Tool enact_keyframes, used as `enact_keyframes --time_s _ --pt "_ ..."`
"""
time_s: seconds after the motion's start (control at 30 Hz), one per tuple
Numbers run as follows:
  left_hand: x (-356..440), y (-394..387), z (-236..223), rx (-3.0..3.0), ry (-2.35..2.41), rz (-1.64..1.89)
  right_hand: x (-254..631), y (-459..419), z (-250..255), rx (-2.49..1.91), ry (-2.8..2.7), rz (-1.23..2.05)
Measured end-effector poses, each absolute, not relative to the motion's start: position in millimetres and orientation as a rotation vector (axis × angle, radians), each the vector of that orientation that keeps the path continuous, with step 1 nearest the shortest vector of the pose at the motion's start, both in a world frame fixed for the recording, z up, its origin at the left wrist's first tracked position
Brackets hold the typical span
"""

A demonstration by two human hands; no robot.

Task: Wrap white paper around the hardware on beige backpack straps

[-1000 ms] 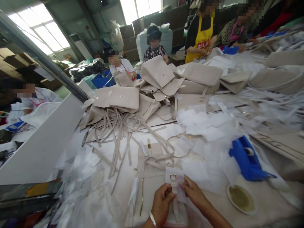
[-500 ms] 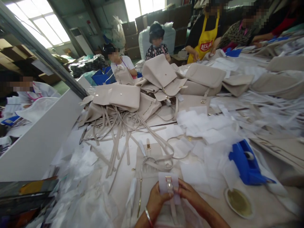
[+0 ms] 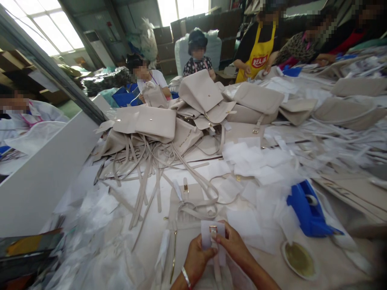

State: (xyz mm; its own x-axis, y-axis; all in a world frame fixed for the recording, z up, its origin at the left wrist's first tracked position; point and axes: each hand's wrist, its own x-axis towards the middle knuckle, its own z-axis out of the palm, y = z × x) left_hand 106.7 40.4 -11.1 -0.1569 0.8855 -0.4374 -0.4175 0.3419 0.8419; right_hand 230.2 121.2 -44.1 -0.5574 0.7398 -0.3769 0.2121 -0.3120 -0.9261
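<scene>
Low in the middle of the head view, a small white packing sheet (image 3: 206, 230) lies behind a gold buckle (image 3: 213, 229) on a beige bag strap (image 3: 217, 270). My left hand (image 3: 196, 257) pinches the sheet's left side, its thumb near the strap. Closed on the right side, my right hand (image 3: 235, 243) presses its thumb on the strap just below the buckle, with fingers behind the sheet. Beneath both hands is a beige bag (image 3: 187, 237) with a gold zipper (image 3: 173, 257), partly hidden by my forearms.
Right of my hands stand a blue tape dispenser (image 3: 308, 209) and a round dish (image 3: 314, 270) of yellowish stuff. White sheets (image 3: 248, 157) lie scattered. Ahead is a pile of beige bags (image 3: 157, 125) with loose straps. A white partition (image 3: 51, 161) runs along the left. Several people work across the table.
My right thumb has moved onto the strap below the buckle, and the right hand sits higher along the sheet. The left hand keeps its hold. The whole view has shifted slightly.
</scene>
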Motion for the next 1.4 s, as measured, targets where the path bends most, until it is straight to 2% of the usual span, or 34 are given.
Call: enact_keyframes --time_s 0.53,0.9,1.27,1.4 --pt "108 30 -33 0.376 1.242 1.219 228 118 -44 -1.397 -1.495 1.840" --pt "114 31 -21 0.451 1.183 1.175 236 114 -52 -1.409 -1.466 1.763" --pt "102 46 -38 0.401 1.054 1.107 235 113 -54 -1.361 -1.265 1.834" --pt "109 52 -28 0.482 1.147 1.126 233 113 -48 -1.396 -1.366 1.726"
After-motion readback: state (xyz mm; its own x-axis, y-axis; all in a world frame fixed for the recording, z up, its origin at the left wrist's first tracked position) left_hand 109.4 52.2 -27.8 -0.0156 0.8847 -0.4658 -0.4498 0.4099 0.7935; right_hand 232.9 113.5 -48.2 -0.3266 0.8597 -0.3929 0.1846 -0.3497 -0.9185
